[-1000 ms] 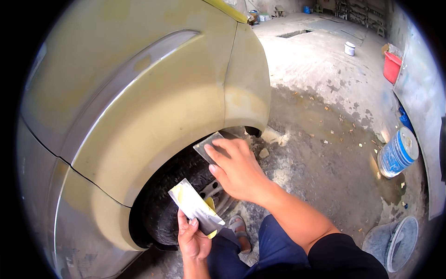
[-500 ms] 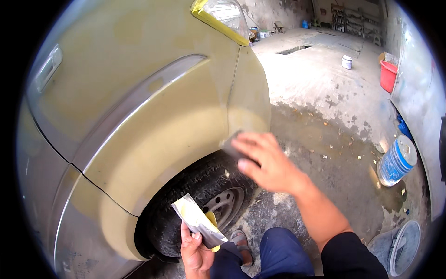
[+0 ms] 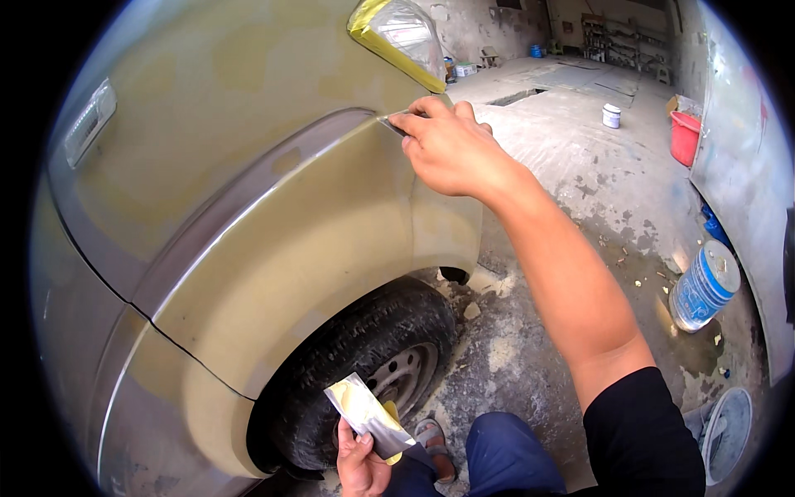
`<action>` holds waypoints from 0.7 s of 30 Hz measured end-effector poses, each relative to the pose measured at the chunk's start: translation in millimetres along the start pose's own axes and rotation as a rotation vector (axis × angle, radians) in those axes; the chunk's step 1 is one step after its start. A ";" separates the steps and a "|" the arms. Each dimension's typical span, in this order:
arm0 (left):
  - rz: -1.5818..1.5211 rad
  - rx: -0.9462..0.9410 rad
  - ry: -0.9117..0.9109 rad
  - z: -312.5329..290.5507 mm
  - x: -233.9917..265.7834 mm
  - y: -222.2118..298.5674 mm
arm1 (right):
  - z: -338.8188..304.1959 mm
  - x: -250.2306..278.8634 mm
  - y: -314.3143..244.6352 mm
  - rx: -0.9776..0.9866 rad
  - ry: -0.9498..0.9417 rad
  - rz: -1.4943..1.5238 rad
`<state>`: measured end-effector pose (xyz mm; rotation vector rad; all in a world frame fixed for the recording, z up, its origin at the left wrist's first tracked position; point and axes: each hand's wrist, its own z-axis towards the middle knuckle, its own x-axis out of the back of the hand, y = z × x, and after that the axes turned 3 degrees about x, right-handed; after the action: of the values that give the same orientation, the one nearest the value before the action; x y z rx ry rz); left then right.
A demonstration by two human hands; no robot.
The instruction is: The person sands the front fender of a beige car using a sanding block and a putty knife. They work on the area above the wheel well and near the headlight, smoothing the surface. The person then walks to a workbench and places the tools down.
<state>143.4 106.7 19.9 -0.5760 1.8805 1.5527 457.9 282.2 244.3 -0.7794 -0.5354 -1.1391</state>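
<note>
My left hand (image 3: pixel 362 465), low in the middle, grips a flat grey metal putty plate (image 3: pixel 383 431) between thumb and fingers. Pale yellow putty (image 3: pixel 356 401) is smeared across it, and more yellow shows along its edge. Reaching up and forward, my right hand (image 3: pixel 451 153) is closed on a thin dark putty spreader (image 3: pixel 389 121), mostly covered by the fingers. The spreader lies against the car's fender (image 3: pixel 339 215), at the front end of the raised grey wheel-arch line (image 3: pixel 248 178). Yellowish sanded patches cover much of this panel.
Below the arch is a black tyre (image 3: pixel 364 348). Yellow tape and plastic cover the headlight (image 3: pixel 402 37). On the right stand a blue-and-white drum (image 3: pixel 704 286), a grey bucket (image 3: pixel 729 435), a red bucket (image 3: pixel 685 137) and a small white pail (image 3: pixel 611 116). The concrete floor is wet and littered.
My right hand has moved up and slightly left with the spreader, from above the tyre to the end of the arch line. My left hand has shifted slightly right and down with the plate.
</note>
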 end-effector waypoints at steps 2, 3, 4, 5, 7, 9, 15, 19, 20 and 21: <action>0.013 0.015 0.004 2.2 1.4 -2.2 | 0.2 0.8 -2.4 -0.002 0.002 -0.047; 0.013 0.012 0.005 2.1 1.3 -2.3 | 0.4 0.5 -5.2 0.000 0.005 -0.067; 0.013 0.009 0.006 2.0 1.2 -2.4 | 0.1 0.4 -7.5 0.002 0.008 -0.087; 0.013 0.006 0.007 2.1 0.8 -2.4 | -0.8 0.8 -9.2 0.009 0.005 -0.081; 0.013 0.005 0.006 2.0 -1.1 -2.6 | -3.3 0.1 -11.5 0.024 -0.003 -0.069; 0.016 0.005 0.013 2.2 -1.7 -3.1 | -5.3 -2.7 -15.9 0.042 0.000 -0.057; 0.023 0.016 0.012 2.9 -3.1 -4.6 | -18.9 -8.6 -34.1 0.149 0.001 0.128; 0.034 0.011 0.017 2.4 -1.5 -4.8 | -14.2 -14.4 -4.3 0.136 0.141 0.173; 0.039 0.010 0.021 2.0 0.2 -4.9 | -12.2 -13.2 2.2 0.104 0.119 0.169; 0.041 0.009 0.027 1.4 1.6 -4.9 | -10.6 -10.4 5.6 0.071 0.096 0.166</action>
<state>145.8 107.2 15.2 -0.5602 1.9301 1.5692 459.5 281.3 228.6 -0.6912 -0.4211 -0.9928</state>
